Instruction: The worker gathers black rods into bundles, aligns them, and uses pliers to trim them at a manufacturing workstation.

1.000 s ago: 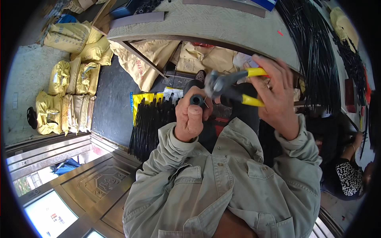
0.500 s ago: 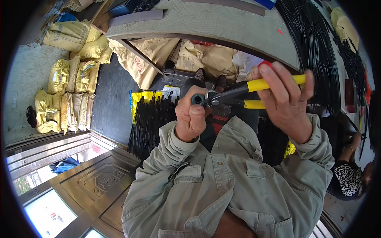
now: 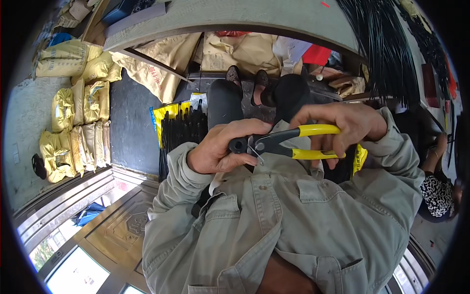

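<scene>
1. The left hand (image 3: 218, 149) is closed around a short black tube-like piece (image 3: 239, 145), whose round end shows between thumb and forefinger, held up in front of the person's chest.
2. The right hand (image 3: 342, 127) is closed on the yellow-handled cutting pliers (image 3: 293, 144), fingers wrapped over both yellow grips.
3. The pliers' dark metal head (image 3: 259, 143) sits just beside the black piece, touching or nearly touching it; a thin pale wire end (image 3: 255, 154) shows just below.
4. Both sleeves belong to a grey-green work jacket (image 3: 293, 220) filling the lower part of the view.
5. Beyond the hands, a bundle of black rods (image 3: 183, 130) lies on a yellow sheet on the dark floor.
6. Yellow sacks (image 3: 78, 127) are stacked at the left side of the floor.
7. Long black strands (image 3: 387, 49) hang across the grey bench at upper right.
8. Another person in a patterned top (image 3: 438, 193) sits at the right edge.
</scene>
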`<state>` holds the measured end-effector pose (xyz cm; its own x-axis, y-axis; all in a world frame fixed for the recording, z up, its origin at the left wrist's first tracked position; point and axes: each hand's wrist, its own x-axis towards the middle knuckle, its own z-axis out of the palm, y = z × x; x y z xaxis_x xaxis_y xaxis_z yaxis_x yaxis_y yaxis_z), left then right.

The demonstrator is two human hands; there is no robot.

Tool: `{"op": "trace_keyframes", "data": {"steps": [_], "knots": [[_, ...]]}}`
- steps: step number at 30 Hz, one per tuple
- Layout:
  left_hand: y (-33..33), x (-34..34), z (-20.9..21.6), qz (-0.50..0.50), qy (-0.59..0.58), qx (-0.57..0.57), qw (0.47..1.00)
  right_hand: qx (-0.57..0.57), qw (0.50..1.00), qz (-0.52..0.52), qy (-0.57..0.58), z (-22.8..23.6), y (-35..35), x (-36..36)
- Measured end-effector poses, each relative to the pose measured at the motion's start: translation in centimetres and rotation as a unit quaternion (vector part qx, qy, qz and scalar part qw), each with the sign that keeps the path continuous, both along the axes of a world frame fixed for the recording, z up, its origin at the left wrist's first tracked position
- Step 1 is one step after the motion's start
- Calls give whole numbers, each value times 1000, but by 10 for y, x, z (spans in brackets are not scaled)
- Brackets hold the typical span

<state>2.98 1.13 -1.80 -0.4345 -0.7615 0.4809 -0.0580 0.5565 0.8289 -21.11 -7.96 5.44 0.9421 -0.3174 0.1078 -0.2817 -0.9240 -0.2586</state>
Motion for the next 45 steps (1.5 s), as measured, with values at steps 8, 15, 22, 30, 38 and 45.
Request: {"op": "trace_keyframes", "data": {"steps": [8, 15, 22, 30, 38, 45], "knots": [[5, -13, -12, 127, 7, 15, 992, -103, 995, -20, -3, -22, 7, -7], [-5, -23, -17, 131, 68, -37, 988, -291, 953, -74, -42, -16, 5, -6], [-10, -6, -2, -29, 26, 59, 997, 604, 780, -24, 163, -15, -19, -18], [-6, -5, -6, 35, 21, 61, 997, -36, 997, -10, -61, -24, 9, -14], [-9, -8, -8, -22, 44, 87, 995, 699, 712, -43, 42, -19, -9, -28], [1, -17, -8, 142, 21, 75, 987, -69, 993, -64, -78, -34, 11, -9]]}}
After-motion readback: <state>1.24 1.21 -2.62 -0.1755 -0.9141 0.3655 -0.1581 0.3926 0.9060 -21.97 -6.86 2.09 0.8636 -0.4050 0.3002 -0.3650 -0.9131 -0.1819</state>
